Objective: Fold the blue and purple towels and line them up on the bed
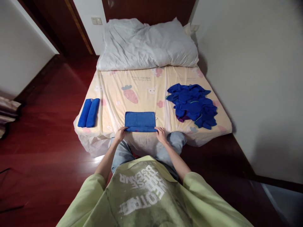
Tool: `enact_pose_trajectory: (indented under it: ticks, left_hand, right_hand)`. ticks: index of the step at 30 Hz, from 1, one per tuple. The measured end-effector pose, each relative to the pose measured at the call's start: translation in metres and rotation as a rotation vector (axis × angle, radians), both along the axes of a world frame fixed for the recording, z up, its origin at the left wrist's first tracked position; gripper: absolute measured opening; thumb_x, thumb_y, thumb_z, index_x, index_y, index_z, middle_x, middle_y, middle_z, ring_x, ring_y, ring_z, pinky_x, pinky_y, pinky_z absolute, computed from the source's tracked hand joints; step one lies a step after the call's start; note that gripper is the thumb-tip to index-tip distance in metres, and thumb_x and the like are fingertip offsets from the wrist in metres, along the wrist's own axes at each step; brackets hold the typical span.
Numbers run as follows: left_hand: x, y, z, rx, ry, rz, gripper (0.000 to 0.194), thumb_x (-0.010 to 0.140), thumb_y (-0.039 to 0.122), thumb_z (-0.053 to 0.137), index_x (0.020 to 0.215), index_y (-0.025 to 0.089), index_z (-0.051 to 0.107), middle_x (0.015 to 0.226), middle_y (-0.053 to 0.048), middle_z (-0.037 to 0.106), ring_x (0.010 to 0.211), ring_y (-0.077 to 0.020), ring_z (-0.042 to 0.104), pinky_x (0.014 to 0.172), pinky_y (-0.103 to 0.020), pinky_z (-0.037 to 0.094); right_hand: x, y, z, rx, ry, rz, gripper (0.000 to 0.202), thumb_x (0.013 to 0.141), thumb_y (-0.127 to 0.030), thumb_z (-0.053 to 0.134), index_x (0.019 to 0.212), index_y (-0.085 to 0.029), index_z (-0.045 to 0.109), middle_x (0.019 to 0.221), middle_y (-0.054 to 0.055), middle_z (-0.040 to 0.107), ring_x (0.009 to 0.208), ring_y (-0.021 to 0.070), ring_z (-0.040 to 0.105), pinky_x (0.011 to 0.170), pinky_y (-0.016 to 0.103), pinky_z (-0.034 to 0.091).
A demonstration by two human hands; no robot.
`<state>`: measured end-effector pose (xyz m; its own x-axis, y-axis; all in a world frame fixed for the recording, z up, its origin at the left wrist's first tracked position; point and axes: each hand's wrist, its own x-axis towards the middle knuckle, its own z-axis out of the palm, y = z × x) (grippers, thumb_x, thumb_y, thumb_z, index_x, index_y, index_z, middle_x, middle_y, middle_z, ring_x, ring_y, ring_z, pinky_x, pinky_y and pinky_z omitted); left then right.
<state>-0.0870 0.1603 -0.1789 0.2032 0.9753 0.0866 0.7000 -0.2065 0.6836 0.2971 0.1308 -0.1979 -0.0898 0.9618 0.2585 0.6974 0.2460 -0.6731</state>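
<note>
A blue cloth [139,120] lies flat near the front edge of the bed, with a narrow strip turned over along its near side. My left hand [121,133] pinches the left end of that strip, and my right hand [160,134] pinches the right end. Two rolled blue cloths [88,113] rest side by side at the bed's left edge. On the right lies a loose, crumpled pile of blue cloths [195,105], with a bit of purple showing beneath.
The bed [142,91] has a patterned cream sheet. A pale grey quilt [149,45] is bunched at its head. A wall [251,78] stands close on the right, and dark red floor [47,135] shows on the left.
</note>
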Motion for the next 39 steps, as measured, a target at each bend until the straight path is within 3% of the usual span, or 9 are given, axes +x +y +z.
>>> enact_pose_trajectory:
  ticks: [4,9,13,15,23,31,39]
  left_hand:
    - [0.005,0.002,-0.003,-0.109,-0.154,0.155,0.041,0.084,0.020,0.052,0.121,0.018,0.071,0.115,-0.009,0.076,0.098,-0.0246,0.073,0.095,-0.041,0.061]
    - [0.011,0.006,-0.001,-0.199,-0.291,0.234,0.042,0.089,0.038,0.054,0.123,0.016,0.067,0.108,-0.010,0.077,0.082,-0.0219,0.074,0.075,-0.034,0.062]
    - [0.015,0.007,0.005,-0.163,-0.280,0.322,0.041,0.092,0.048,0.054,0.113,0.016,0.068,0.101,-0.010,0.077,0.091,-0.0239,0.074,0.082,-0.034,0.061]
    - [0.017,0.008,0.007,-0.156,-0.269,0.342,0.040,0.093,0.049,0.054,0.109,0.016,0.069,0.100,-0.011,0.077,0.094,-0.0250,0.073,0.085,-0.035,0.060]
    - [0.013,0.013,0.000,-0.174,-0.203,0.365,0.042,0.093,0.049,0.052,0.106,0.014,0.072,0.099,-0.013,0.077,0.094,-0.0274,0.073,0.089,-0.038,0.057]
    - [0.013,0.023,-0.006,-0.193,-0.116,0.394,0.041,0.092,0.050,0.052,0.100,0.016,0.073,0.092,-0.012,0.078,0.090,-0.0284,0.073,0.087,-0.038,0.056]
    - [0.015,0.020,-0.008,-0.144,-0.123,0.388,0.044,0.095,0.054,0.048,0.102,0.017,0.071,0.092,-0.012,0.077,0.090,-0.0279,0.073,0.084,-0.037,0.056]
  right_hand:
    - [-0.004,0.002,-0.001,-0.021,0.032,-0.089,0.038,0.087,-0.014,0.050,0.116,-0.019,0.074,0.114,0.011,0.076,0.113,0.0270,0.064,0.106,0.044,0.051]
    - [-0.010,0.011,-0.002,-0.121,0.103,-0.212,0.027,0.088,-0.024,0.053,0.107,-0.019,0.072,0.106,0.012,0.077,0.103,0.0271,0.068,0.098,0.041,0.055]
    - [-0.014,0.019,-0.003,-0.254,0.243,-0.281,0.024,0.095,-0.037,0.049,0.094,-0.020,0.067,0.082,0.010,0.074,0.078,0.0252,0.071,0.073,0.035,0.059]
    - [-0.016,0.022,-0.003,-0.269,0.252,-0.318,0.027,0.096,-0.041,0.049,0.089,-0.021,0.065,0.079,0.009,0.072,0.074,0.0250,0.071,0.070,0.035,0.058]
    - [-0.018,0.030,-0.004,-0.320,0.204,-0.367,0.033,0.098,-0.045,0.052,0.085,-0.019,0.069,0.078,0.009,0.074,0.070,0.0228,0.071,0.071,0.032,0.057]
    - [-0.020,0.039,-0.002,-0.321,0.024,-0.439,0.032,0.098,-0.042,0.054,0.088,-0.018,0.073,0.089,0.013,0.078,0.084,0.0247,0.072,0.084,0.034,0.054]
    - [-0.022,0.029,-0.006,-0.287,0.153,-0.427,0.038,0.100,-0.046,0.048,0.100,-0.017,0.071,0.091,0.013,0.077,0.079,0.0251,0.072,0.078,0.034,0.056]
